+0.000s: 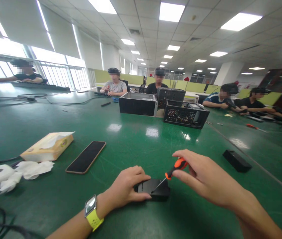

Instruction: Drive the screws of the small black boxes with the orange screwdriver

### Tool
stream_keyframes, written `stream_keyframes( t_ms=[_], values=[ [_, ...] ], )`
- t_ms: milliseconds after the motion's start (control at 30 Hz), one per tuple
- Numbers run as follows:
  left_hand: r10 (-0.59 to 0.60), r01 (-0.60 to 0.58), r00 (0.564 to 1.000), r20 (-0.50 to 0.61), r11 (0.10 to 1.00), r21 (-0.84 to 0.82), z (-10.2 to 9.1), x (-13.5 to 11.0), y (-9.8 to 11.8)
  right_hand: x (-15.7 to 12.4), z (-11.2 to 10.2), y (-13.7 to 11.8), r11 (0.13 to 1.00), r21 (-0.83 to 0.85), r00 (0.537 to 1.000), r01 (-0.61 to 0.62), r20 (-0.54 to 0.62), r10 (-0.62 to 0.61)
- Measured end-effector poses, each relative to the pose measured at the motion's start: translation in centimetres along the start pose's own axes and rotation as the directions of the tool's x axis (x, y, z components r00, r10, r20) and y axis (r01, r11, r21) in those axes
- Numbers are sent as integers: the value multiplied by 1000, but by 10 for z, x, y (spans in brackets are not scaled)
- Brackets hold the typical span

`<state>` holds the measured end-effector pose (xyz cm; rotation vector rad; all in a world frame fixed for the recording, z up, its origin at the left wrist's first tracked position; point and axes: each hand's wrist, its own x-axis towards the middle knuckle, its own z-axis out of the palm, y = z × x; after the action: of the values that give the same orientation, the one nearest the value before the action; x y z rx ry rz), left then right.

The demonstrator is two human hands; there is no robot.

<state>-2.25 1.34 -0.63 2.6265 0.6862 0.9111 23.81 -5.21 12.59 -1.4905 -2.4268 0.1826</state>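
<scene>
Forearms (68,221) foremost; left hand (127,185) grips black box (161,192); right hand (202,173) grasps screwdriver (178,165), tip on box.

The white ceiling of square tiles (145,28) carries many bright rectangular light panels (172,12), which reflect on the glossy green table (128,142). On the left, large pale grey blinds (62,38) partly cover bright windows (3,45). Farther back stand low yellow-green partitions (137,77), a white pillar (227,72) and, rightmost, a dark brown cabinet (276,79).

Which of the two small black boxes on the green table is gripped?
The nearer black box, held by the left hand, with the screwdriver tip at its top; the farther black box lies to the right, untouched.
</scene>
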Motion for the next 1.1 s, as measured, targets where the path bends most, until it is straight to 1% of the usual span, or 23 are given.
stream_keyframes(
  t_ms=[67,167,233,333,433,500,567,633,700,767,833,933,967,1033,1100],
  values=[
    [-6,5,1000,10,1000,3,0,0,0,3,4,3,998,-60,999,-27,-19,26],
    [-11,11,1000,13,1000,8,0,-1,0,2,5,6,994,-111,1000,1,0,-1],
    [-10,10,1000,12,1000,13,0,0,0,-1,2,6,997,-61,998,55,21,-54],
    [-3,2,1000,7,1000,20,0,0,0,-8,-5,2,985,68,986,159,39,-162],
    [8,-8,1000,2,1000,17,0,0,-1,-11,-7,-1,976,109,982,188,10,-190],
    [7,-7,1000,-3,1000,18,0,0,0,-10,-5,-1,980,97,985,173,1,-174],
    [3,-3,1000,-3,1000,16,0,0,0,-8,-1,0,989,60,991,132,15,-133],
    [-2,2,1000,2,1000,7,0,0,0,-6,2,2,999,-24,999,43,30,-42],
    [-5,5,1000,5,1000,-1,-1,0,1,-3,4,3,990,-135,998,-41,33,46],
    [-11,11,1000,6,1000,-2,-1,0,1,-1,2,3,978,-198,997,-67,28,74],
    [-15,15,1000,8,1000,3,-1,0,1,-2,-2,4,990,-139,999,-29,38,35],
    [-10,10,1000,6,1000,13,0,-1,0,-11,-10,5,996,42,996,78,50,-80],
    [-7,6,1000,6,1000,14,0,-1,0,-14,-12,5,992,79,993,94,61,-99],
    [-4,4,1000,10,1000,11,0,0,0,-17,-11,4,992,100,990,77,112,-88],
    [-7,7,1000,11,1000,10,0,0,1,-13,-5,2,996,86,985,31,166,-45]
  ],
)
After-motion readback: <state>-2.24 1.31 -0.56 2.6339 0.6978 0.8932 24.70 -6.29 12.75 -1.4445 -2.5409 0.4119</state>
